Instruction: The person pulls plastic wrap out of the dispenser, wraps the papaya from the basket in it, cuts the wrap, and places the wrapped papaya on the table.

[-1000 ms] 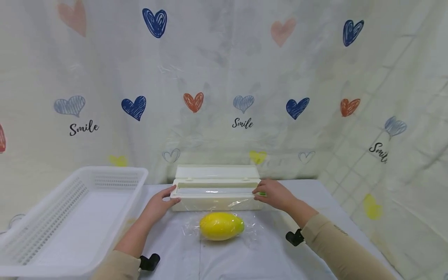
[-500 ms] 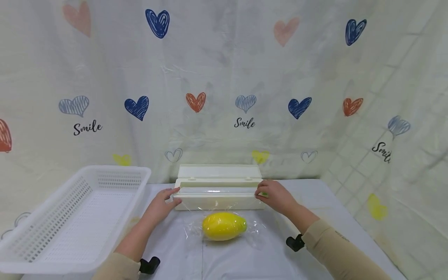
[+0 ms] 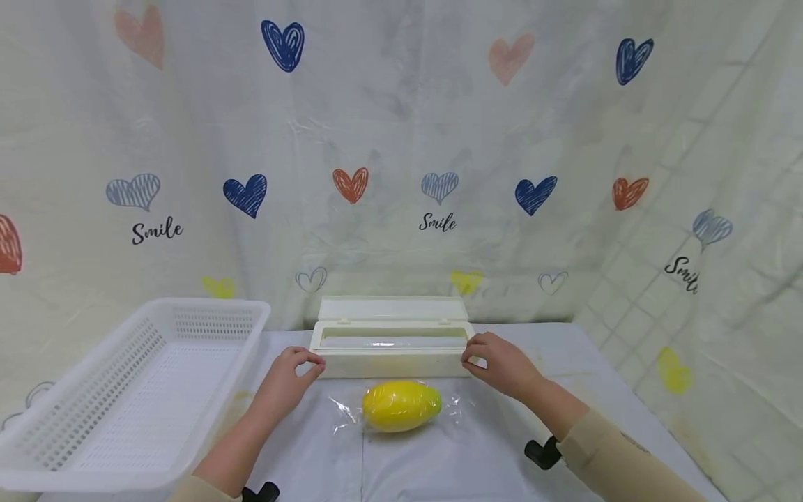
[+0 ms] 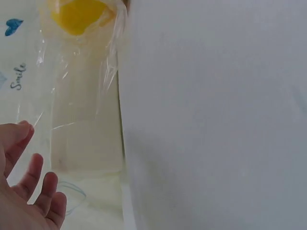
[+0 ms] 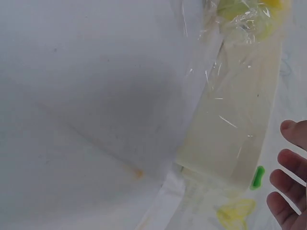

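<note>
Two hands, left hand (image 3: 285,380) and right hand (image 3: 505,366), well apart, are pinching one clear film (image 3: 343,410). One yellow fruit (image 3: 401,406) is lying before one open box (image 3: 392,364). The left hand's earlier thumb-to-finger gap is now closing.

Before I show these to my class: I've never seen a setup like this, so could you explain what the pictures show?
There is no machine, just a person working bare-handed. The wide picture comes from a camera worn on the head; the two closer ones from cameras on the wrists, likely the black devices by the cuffs. On the white-covered table stands a cling film dispenser, its lid open, a film roll inside. In front lies a yellow, green-tipped fruit in clear film; a white perforated basket stands to the left. The left hand and right hand are near the dispenser's front corners, thumb and forefinger together, apparently pinching clear film, though it is too transparent there to be sure.
</note>
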Available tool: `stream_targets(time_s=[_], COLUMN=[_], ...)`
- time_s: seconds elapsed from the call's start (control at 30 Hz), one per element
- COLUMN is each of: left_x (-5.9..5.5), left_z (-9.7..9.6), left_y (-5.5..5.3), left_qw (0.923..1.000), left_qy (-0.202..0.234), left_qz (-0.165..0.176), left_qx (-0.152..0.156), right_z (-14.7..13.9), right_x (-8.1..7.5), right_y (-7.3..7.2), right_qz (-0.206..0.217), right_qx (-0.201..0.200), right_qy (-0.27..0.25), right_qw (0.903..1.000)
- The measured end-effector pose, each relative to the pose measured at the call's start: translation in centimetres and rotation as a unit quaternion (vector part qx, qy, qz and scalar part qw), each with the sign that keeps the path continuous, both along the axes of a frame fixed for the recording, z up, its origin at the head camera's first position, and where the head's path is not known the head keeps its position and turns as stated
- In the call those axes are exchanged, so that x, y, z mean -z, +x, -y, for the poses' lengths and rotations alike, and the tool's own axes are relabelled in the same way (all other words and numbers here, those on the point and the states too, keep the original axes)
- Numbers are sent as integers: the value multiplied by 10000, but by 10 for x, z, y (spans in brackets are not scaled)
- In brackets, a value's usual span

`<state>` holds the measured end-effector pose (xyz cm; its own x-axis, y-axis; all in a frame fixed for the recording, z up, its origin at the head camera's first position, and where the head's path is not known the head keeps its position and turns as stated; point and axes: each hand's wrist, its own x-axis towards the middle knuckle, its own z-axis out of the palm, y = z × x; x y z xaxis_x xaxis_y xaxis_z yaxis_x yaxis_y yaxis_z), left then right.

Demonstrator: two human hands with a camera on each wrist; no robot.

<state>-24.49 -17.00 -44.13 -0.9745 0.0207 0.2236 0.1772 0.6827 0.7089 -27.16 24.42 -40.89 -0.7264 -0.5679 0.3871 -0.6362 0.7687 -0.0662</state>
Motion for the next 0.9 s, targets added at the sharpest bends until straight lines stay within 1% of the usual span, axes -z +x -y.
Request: stream_targets(time_s=[0.1, 0.2, 0.3, 0.33, 0.47, 0.57, 0.73, 0.8, 0.9], left_x=[-1, -2, -3, -3, -5, -7, -7, -7, -5], left_z=[-1, -2, -3, -3, -4, -3, 0, 1, 5], left_y=[7, 14, 20, 21, 29, 33, 38, 39, 41], left_qw=[9998, 9996, 9993, 9993, 9988, 9979, 9960, 9953, 9934], left_qy=[98, 199, 270, 261, 324, 362, 299, 273, 201], left_qz=[137, 83, 22, -23, 13, 57, -42, -95, -209], left_qx=[88, 203, 251, 273, 361, 540, 836, 924, 1109], right_z=[-1, -3, -4, -5, -8, -10, -14, -15, -16], right_x=[1, -1, -2, -2, -2, -2, 0, 1, 4], right_y=[8, 14, 19, 20, 26, 30, 38, 40, 42], right_qz=[150, 239, 293, 283, 154, 57, 65, 13, -191], right_qx=[62, 44, 23, 6, -162, -270, -395, -509, -753], right_qy=[13, -5, -13, -7, 26, 81, 123, 95, 78], right_qw=[9999, 9997, 9996, 9996, 9997, 9996, 9991, 9987, 9969])
